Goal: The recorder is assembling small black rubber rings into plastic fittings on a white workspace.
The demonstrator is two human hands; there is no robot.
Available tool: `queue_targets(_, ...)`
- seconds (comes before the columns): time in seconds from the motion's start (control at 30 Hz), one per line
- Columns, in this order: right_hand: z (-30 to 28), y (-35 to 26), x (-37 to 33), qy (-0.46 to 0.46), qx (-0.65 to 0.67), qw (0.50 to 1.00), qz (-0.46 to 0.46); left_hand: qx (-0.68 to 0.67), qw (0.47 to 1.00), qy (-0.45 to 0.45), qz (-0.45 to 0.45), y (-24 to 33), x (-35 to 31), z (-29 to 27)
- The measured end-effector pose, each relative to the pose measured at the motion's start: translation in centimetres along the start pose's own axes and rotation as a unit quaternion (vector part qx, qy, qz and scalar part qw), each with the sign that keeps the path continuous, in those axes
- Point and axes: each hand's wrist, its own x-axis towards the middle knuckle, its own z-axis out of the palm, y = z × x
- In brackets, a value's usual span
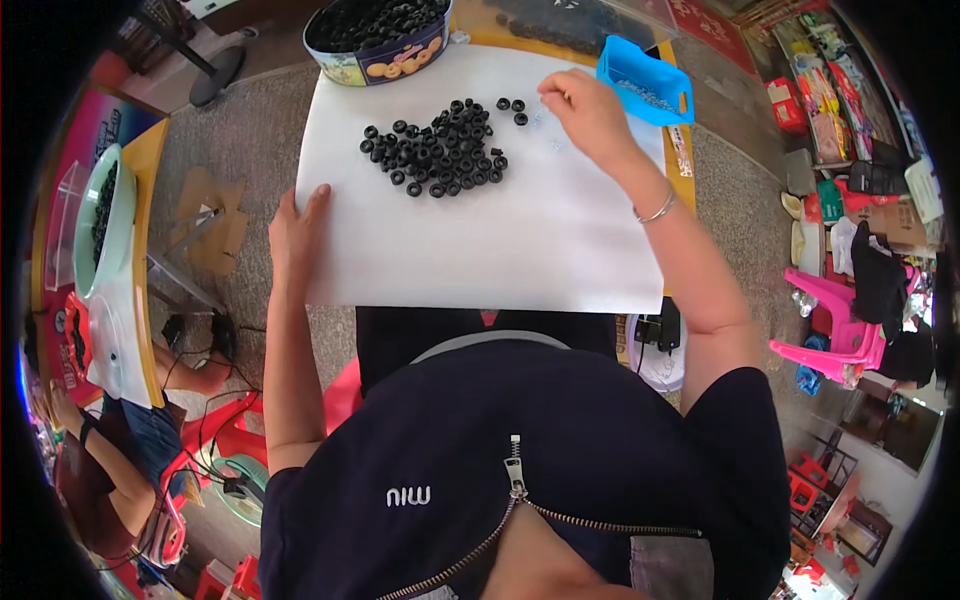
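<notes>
Small black rings (pixel 435 150) with raised rims lie in a loose heap on the white tabletop sheet (pixel 480 250). A few more rings (pixel 518 106) sit apart from the heap, just left of my right hand (pixel 585 110). That hand is over the far right of the sheet with its thumb and fingertips pinched together; whatever is between them is too small to make out. Tiny clear pieces (pixel 557 144) are scattered beneath and beside it. My left hand (pixel 298 225) rests at the sheet's left edge, thumb on top and apart from the other fingers, which are partly hidden.
At the far left stands an oval tin (pixel 385 62) full of black rings. A blue plastic basket (pixel 640 103) with tiny clear pieces stands at the far right. A person's arm (pixel 115 465) and a pale green basin (pixel 108 220) are at another table on the left.
</notes>
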Motion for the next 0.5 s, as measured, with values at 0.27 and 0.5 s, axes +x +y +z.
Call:
queue_targets(0.27,4.7,0.1,-1.5,0.07,-0.103,0.991,-0.042,-0.001,0.999,0.023,0.029,-2.7,1.5,0.2)
queue_targets(0.5,4.6,-0.2,-2.7,0.101,-0.126,0.985,-0.061,0.197,0.916,0.259,0.235,0.2,-0.9,-0.5)
